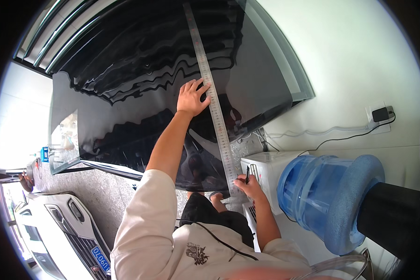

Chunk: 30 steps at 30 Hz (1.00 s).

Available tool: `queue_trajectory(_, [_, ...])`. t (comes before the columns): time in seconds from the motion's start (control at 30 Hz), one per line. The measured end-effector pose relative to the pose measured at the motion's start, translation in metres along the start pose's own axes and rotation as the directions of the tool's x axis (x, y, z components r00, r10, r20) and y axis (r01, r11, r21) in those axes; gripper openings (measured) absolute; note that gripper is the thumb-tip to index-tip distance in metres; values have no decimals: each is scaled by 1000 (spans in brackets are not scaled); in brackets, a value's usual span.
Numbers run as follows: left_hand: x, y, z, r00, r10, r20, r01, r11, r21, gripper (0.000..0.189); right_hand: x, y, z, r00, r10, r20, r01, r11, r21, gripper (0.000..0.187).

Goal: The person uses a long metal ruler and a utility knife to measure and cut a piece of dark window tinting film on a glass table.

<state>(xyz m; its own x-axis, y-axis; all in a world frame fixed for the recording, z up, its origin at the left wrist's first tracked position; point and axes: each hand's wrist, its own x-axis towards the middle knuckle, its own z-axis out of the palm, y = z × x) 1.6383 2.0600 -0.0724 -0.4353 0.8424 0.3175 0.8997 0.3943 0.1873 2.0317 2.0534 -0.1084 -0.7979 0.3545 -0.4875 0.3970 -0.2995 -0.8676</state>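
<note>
A sheet of glossy dark film (143, 87) lies rippled over a glass-topped table (294, 77), with a front flap hanging towards my legs. Across it runs a long steel ruler (215, 112), from the far side to the near edge. My left hand (193, 98) presses flat on the film with fingers spread, thumb and forefinger touching the ruler's left edge. At the ruler's near end, my right hand (251, 186) grips a slim black pen-like tool (247, 174), its fingertips at the ruler's right edge. Whether the tool is a pen or a knife cannot be told.
To the right stand a white appliance (276, 164) and a blue water-cooler bottle (315, 196). A black power adapter (382, 114) is plugged into the wall, its cable trailing down. A white car (52, 231) is parked at lower left. Film rolls (61, 31) rest at upper left.
</note>
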Motion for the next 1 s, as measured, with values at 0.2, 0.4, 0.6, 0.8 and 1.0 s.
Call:
queue_trajectory(0.2, [1, -2, 1, 1000, 9, -10, -9, 1000, 5, 47, 1, 3, -1, 1000, -6, 0, 6, 999, -33, 22])
queue_trajectory(0.4, [0, -4, 5, 1000, 16, -7, -16, 1000, 15, 49, 1, 5, 0, 1000, 4, -6, -5, 998, -66, 21])
queue_trajectory(0.6, [2, -6, 9, 1000, 3, 8, -4, 999, 48, 49, 0, 3, 1, 999, -45, -11, 44, 996, -76, 22])
queue_trajectory(0.8, [2, -7, 10, 1000, 2, 26, -4, 997, 79, 49, 0, 4, 1, 999, -42, -21, 40, 995, -88, 22])
queue_trajectory(1.0, [-1, -13, 16, 998, 52, -24, -48, 992, 119, 50, 0, 5, 2, 1000, -11, -20, 10, 999, -30, 20])
